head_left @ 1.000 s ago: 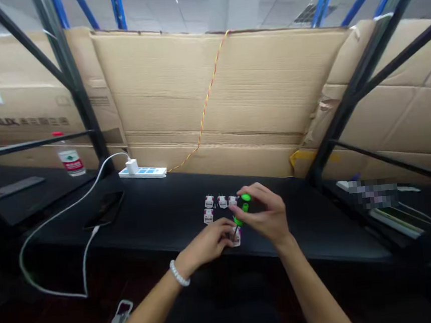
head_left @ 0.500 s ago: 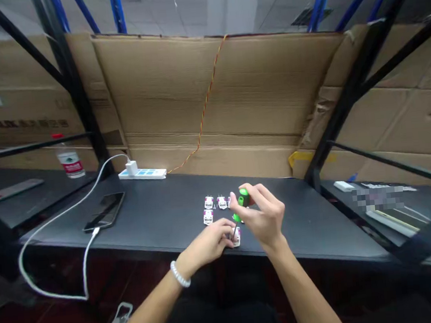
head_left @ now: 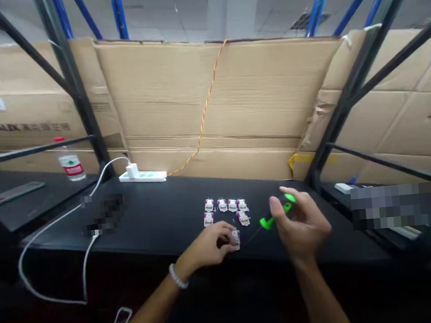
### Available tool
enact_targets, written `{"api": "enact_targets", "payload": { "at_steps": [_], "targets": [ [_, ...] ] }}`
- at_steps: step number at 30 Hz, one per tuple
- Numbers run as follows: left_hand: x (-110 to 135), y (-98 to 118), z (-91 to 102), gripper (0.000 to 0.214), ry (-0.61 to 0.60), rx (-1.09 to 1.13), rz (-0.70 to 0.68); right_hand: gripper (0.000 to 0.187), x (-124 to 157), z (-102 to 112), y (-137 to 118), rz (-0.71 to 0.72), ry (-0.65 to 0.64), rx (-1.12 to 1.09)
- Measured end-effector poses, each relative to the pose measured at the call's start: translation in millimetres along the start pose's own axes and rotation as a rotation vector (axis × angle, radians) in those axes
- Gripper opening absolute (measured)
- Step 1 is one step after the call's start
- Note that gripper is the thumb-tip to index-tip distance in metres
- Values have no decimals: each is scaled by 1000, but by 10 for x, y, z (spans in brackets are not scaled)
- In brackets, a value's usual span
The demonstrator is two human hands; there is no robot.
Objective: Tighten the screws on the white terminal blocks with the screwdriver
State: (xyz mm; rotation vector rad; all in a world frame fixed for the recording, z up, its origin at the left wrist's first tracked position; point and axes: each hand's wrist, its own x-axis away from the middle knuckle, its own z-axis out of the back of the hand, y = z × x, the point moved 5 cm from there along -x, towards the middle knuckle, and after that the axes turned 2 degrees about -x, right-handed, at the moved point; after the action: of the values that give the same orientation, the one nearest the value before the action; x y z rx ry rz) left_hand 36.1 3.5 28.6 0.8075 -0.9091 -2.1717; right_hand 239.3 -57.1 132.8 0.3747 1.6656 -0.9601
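Note:
My left hand (head_left: 215, 243), a pale coiled band round its wrist, is closed on a small white and purple part (head_left: 236, 239) near the table's front edge. To the right, my right hand (head_left: 302, 220) grips a screwdriver (head_left: 278, 213) with a green and dark handle. Its thin shaft slants down to the left, and the tip is apart from the held part. Beyond my hands, several similar white and purple parts (head_left: 222, 204) stand in a rough row, with a few more just in front of them. What exactly these parts are I cannot tell.
A white power strip (head_left: 145, 176) with a plugged-in charger lies at the back left. Its white cable (head_left: 51, 227) loops over the front edge. Cardboard (head_left: 209, 91) walls the back; black rack posts (head_left: 331, 106) flank the table (head_left: 159, 211). A bottle (head_left: 71, 163) stands left.
My right hand has moved right with the screwdriver, lifting its tip off the part under my left hand. More of the white and purple parts now show. My left hand stays nearly in place.

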Motion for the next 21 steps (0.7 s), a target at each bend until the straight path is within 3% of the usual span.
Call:
{"api": "enact_targets", "payload": {
  "at_steps": [3, 7, 21],
  "targets": [
    [18, 53, -9, 11, 29, -42, -13, 21, -14, 264, 178, -67, 67, 9],
    [41, 123, -61, 16, 57, -133, -64, 21, 13, 446, 315, -81, 69, 81],
    [101, 179, -176, 15, 53, -390, -92, 23, 19, 498, 394, -90, 76, 71]
  ]
}}
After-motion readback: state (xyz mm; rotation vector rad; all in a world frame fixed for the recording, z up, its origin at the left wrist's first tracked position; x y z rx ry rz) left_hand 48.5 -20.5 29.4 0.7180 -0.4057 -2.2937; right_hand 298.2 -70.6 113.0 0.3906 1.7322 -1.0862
